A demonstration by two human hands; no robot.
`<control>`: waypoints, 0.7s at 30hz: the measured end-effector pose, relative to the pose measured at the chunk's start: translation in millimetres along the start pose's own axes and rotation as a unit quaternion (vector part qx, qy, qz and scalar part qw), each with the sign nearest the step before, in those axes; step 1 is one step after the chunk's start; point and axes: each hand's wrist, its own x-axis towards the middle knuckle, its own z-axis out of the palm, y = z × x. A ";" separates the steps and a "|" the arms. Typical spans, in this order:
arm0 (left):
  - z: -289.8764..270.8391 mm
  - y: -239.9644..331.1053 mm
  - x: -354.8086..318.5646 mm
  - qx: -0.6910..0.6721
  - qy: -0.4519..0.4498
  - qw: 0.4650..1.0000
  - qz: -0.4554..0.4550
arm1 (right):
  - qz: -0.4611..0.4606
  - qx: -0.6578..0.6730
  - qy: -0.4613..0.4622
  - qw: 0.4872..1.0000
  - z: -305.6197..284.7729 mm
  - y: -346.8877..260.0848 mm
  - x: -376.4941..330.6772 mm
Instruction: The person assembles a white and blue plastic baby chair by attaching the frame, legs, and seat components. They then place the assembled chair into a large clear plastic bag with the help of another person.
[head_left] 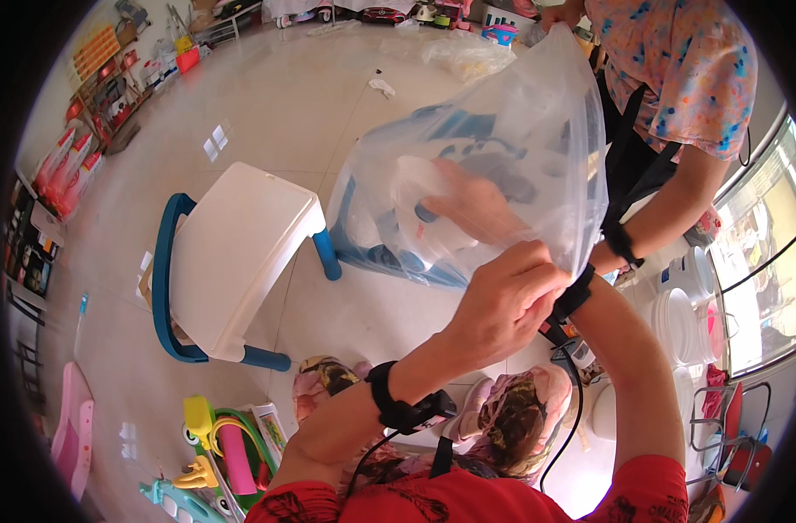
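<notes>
Gripping the rim of a large clear plastic bag, your left hand is curled shut, fingers pinching the bag's lower edge where it gathers near the middle of the view. Your right hand is pushed inside the bag and shows only blurred through the film; it lies against a white plastic bottle with a blue cap, but you cannot tell whether the fingers are closed around it or merely touching. The bag hangs upright in the air above the pale tiled floor, its top held up by a second person's hand at your right, which wears a black wrist strap. Both your wrists carry black bands with cables. Below and left of the bag stands a white child's chair with a blue frame. Stacked white plastic tubs sit at the right edge, near the other person's forearm.
</notes>
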 end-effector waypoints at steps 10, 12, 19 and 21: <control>36.4 -28.6 -23.1 -0.073 0.025 0.994 -0.073 | -0.059 0.206 0.018 0.977 11.0 95.2 -49.2; 38.3 -35.5 -31.7 -0.078 0.030 0.993 -0.086 | -0.058 0.248 0.017 0.967 10.3 86.9 -64.6; 13.2 -42.8 -26.9 -0.161 0.026 0.981 -0.101 | -0.049 0.249 0.206 0.945 39.4 186.8 -110.2; -32.7 -42.4 -34.6 -0.210 0.070 0.964 -0.144 | 0.020 0.331 0.337 0.881 56.8 174.9 -108.1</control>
